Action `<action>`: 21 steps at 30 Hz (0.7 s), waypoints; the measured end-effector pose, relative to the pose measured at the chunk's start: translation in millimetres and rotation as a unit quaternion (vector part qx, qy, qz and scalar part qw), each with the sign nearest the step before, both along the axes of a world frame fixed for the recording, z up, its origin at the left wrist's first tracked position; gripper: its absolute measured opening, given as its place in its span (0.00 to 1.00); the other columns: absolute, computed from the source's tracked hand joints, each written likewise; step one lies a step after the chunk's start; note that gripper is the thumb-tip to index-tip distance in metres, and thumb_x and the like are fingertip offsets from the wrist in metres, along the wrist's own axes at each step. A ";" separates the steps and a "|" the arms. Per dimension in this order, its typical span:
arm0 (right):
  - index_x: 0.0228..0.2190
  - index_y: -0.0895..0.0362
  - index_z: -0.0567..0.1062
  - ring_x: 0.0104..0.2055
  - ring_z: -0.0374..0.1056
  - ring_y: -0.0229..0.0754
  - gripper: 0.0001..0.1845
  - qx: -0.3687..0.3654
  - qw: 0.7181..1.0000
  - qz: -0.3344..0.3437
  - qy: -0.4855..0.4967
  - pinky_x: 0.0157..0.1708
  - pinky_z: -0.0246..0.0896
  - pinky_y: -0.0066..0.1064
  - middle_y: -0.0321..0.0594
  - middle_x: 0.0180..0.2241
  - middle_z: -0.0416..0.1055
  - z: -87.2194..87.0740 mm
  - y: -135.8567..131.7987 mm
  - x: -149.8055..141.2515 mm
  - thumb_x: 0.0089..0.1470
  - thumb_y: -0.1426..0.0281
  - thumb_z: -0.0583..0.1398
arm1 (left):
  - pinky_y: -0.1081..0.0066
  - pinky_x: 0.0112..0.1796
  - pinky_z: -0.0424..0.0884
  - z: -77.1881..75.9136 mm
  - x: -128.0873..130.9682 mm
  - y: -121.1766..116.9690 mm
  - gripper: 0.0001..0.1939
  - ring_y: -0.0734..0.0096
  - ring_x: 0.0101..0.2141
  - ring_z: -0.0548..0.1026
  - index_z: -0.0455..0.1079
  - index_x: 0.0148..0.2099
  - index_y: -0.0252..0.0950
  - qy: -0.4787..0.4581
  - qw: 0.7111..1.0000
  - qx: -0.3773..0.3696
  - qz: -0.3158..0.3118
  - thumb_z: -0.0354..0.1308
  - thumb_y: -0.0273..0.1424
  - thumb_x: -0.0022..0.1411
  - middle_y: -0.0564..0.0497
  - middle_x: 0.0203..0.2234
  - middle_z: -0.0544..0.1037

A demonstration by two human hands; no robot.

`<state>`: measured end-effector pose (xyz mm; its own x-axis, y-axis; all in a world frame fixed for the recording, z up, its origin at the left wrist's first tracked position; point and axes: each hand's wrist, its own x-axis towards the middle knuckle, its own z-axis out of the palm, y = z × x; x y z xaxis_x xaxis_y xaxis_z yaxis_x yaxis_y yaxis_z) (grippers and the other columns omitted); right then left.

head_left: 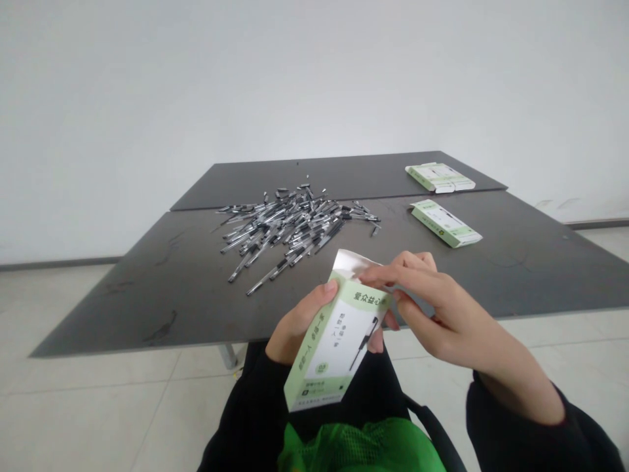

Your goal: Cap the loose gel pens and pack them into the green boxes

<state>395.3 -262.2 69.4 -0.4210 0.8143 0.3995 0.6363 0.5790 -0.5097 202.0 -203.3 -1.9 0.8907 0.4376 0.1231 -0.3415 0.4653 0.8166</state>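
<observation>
Box (339, 347): smooth printed card. Pens (289, 226): glossy plastic. Tabletop (196, 282): dark, smooth.

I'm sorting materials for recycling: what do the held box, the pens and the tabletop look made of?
Box: probably thin printed card, matte; the flap bends like paperboard.
Pens: likely clear and black plastic, glossy, with see-through barrels.
Tabletop: dark, satin, smudged; laminate or painted board, can't tell.

"Where are the pens (295, 226)?"
"Piled mostly on the near table (147, 282)."
"And the two boxes (446, 224)?"
"Right of the pens, one behind the other. The wall (314, 78) is behind everything."
</observation>
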 end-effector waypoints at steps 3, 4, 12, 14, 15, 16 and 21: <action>0.44 0.51 0.78 0.43 0.71 0.50 0.20 0.023 0.999 0.022 0.007 0.44 0.63 0.46 0.42 0.40 0.78 1.0 2.7 4.7 0.56 0.81 0.53 | 0.70 0.21 0.65 -2.3 -1.3 2.6 0.43 0.65 0.23 0.74 0.77 0.42 0.28 -0.003 1.000 0.016 -0.008 0.43 0.64 0.61 0.39 0.27 0.80; 0.41 0.52 0.78 0.46 0.71 0.50 0.19 0.033 0.999 0.021 0.020 0.45 0.64 0.46 0.43 0.43 0.77 0.5 3.1 6.4 0.56 0.81 0.54 | 0.70 0.22 0.65 -2.5 -1.5 3.5 0.42 0.64 0.24 0.75 0.77 0.43 0.28 -0.006 1.000 0.017 -0.001 0.44 0.64 0.61 0.39 0.29 0.80; 0.59 0.47 0.73 0.59 0.66 0.52 0.32 0.035 0.998 -0.014 0.053 0.53 0.65 0.48 0.46 0.55 0.69 -23.8 -1.2 7.3 0.59 0.83 0.52 | 0.68 0.28 0.69 9.0 2.6 1.8 0.41 0.67 0.27 0.72 0.73 0.55 0.33 -0.017 0.991 0.074 0.111 0.65 0.59 0.49 0.43 0.35 0.76; 0.62 0.46 0.69 0.57 0.67 0.50 0.34 0.023 0.996 -0.016 0.085 0.53 0.67 0.45 0.47 0.54 0.68 -29.5 -3.7 3.2 0.59 0.82 0.52 | 0.68 0.30 0.69 7.9 1.5 -0.2 0.42 0.68 0.29 0.72 0.69 0.62 0.34 -0.020 0.987 0.081 0.138 0.66 0.55 0.51 0.44 0.37 0.76; 0.63 0.46 0.69 0.56 0.67 0.49 0.34 0.011 0.996 -0.014 0.090 0.52 0.67 0.44 0.47 0.53 0.68 -30.5 -5.6 1.6 0.59 0.82 0.53 | 0.69 0.31 0.69 6.5 0.4 -1.0 0.44 0.69 0.29 0.73 0.66 0.65 0.36 -0.018 0.986 0.085 0.142 0.67 0.53 0.52 0.45 0.38 0.76; 0.62 0.46 0.69 0.55 0.67 0.49 0.34 0.001 0.996 -0.018 0.088 0.53 0.67 0.44 0.46 0.52 0.68 -30.2 -8.0 0.3 0.59 0.81 0.54 | 0.69 0.31 0.69 5.1 -0.8 -1.5 0.46 0.69 0.30 0.73 0.63 0.68 0.37 -0.012 0.985 0.092 0.142 0.68 0.51 0.52 0.45 0.39 0.75; 0.55 0.44 0.77 0.54 0.65 0.51 0.26 0.030 0.992 -0.085 0.083 0.51 0.66 0.45 0.44 0.49 0.66 -17.1 -21.0 -6.3 0.59 0.78 0.59 | 0.63 0.48 0.72 6.7 -2.2 -4.5 0.56 0.57 0.47 0.76 0.49 0.76 0.40 0.078 0.966 0.168 0.181 0.72 0.44 0.52 0.41 0.54 0.74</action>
